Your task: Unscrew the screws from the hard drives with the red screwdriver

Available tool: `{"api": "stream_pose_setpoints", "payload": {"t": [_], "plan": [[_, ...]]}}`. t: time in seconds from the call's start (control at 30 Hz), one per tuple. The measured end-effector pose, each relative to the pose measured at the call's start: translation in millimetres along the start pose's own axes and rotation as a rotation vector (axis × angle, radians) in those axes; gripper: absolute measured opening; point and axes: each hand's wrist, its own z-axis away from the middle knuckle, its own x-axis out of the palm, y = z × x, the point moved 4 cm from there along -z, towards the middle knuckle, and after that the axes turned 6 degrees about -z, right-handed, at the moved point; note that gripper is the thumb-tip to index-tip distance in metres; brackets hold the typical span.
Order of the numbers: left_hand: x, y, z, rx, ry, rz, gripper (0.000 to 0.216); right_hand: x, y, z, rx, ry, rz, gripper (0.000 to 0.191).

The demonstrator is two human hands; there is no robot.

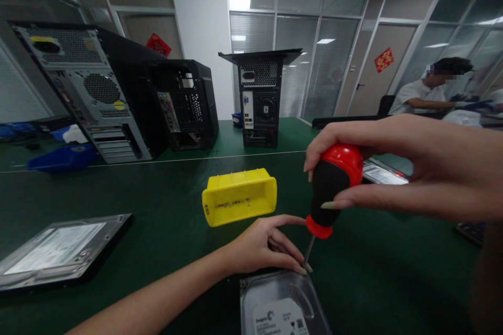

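Observation:
A stubby screwdriver [329,188] with a red and black handle leans over the far right corner of a hard drive [281,306]. My right hand [393,165] is closed round its handle from above. At the lower end of the metal shaft, my left hand [271,246] pinches with thumb and fingertips. Its index finger reaches up to the red collar. The shaft's tip and any screw under it are hidden by these fingertips. The drive lies label up at the bottom of the view, partly cut off by the frame edge.
A yellow bin [240,201] stands just beyond my left hand. More hard drives lie at left [58,251] and behind my right hand [383,172]. Computer cases [129,94] and a blue bin [65,157] stand farther back on the green table. A person [428,89] sits at far right.

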Motion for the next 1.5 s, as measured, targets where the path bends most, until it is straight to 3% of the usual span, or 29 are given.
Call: {"api": "stream_pose_setpoints", "payload": {"t": [0.7,1.1,1.5], "plan": [[-3,8,3,0.067,-0.058,-0.153,0.06,-6,-1,2,-0.079,0.092,0.015,0.03],[0,11,2,0.066,-0.038,-0.221,0.057,-4,-3,2,0.036,0.043,0.031,0.032],[1,17,4,0.075,-0.034,-0.265,0.061,-3,-3,-1,0.004,0.047,0.04,0.031]]}}
